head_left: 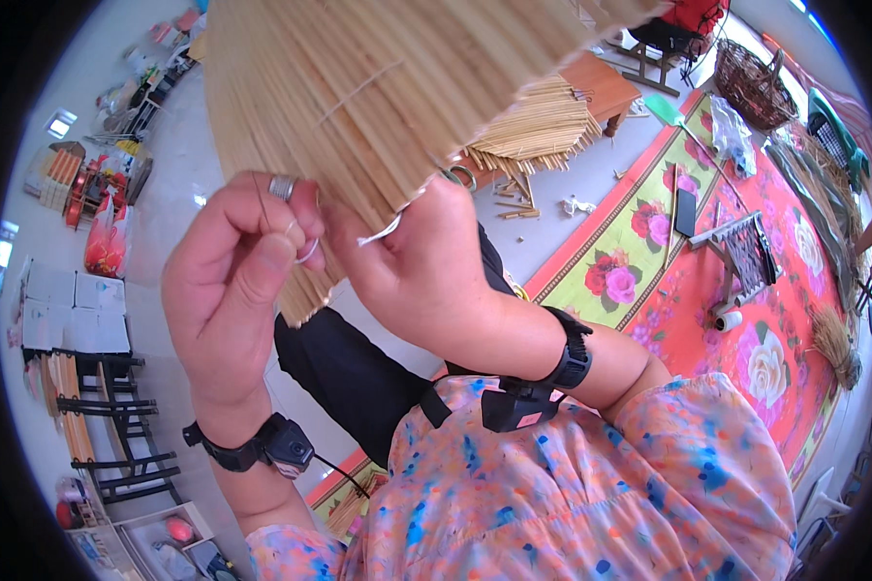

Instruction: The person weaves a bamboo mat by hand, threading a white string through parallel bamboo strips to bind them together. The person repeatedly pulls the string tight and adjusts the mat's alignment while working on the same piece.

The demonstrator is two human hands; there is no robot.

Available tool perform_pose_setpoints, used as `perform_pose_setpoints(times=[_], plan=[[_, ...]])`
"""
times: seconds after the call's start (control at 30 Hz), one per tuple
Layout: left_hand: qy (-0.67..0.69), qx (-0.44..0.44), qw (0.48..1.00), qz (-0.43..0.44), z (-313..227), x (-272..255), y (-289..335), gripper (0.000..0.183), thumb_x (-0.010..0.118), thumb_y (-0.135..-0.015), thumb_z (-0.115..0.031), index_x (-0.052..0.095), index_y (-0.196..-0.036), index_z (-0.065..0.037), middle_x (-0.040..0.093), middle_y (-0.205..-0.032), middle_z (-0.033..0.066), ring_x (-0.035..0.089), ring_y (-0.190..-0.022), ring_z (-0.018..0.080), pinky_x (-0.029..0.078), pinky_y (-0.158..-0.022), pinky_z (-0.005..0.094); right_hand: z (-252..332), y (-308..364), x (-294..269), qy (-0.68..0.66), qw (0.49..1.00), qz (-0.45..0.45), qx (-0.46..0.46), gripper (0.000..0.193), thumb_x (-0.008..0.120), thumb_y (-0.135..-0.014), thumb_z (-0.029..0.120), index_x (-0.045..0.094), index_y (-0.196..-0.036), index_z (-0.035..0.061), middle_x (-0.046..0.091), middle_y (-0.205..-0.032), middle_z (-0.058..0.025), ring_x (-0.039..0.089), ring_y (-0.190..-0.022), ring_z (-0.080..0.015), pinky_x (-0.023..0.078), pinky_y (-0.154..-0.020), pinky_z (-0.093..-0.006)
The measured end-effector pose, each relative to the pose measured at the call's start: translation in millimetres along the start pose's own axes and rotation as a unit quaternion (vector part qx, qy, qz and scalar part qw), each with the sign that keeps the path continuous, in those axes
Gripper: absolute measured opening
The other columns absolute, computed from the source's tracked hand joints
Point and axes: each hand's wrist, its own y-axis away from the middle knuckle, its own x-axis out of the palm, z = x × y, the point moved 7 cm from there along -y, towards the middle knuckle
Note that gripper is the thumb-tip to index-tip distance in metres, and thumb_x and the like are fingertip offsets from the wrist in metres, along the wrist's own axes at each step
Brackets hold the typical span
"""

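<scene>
Where grey floor (179, 184) ends, a floral mat (746, 320) begins.

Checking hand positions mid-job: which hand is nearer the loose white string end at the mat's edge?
Right. The right hand pinches the thin white string end at the woven straw mat's edge; the left hand sits just left of it, holding a thin needle.

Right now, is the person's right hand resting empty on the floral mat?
No, the right hand is raised against the edge of the woven straw panel, pinching a thin white strand beside the left hand.
</scene>
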Motion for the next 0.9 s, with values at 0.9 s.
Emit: perform_pose_setpoints(times=[0.9], plan=[[0.268, -0.179, 0.927, -0.191, 186.8, 0.5, 120.6, 0.015, 0.057, -0.099, -0.013, 0.062, -0.097, 0.001, 0.064, -0.095, 0.0058, 0.057, -0.085, 0.0144, 0.046, -0.081, 0.0294, -107.0, 79.4, 25.8, 0.354, 0.915, 0.126, 0.149, 0.024, 0.060, -0.082, 0.002, 0.061, -0.105, 0.0001, 0.068, -0.072, -0.0219, 0.068, -0.071, -0.0420, 0.055, -0.066, -0.0484]])
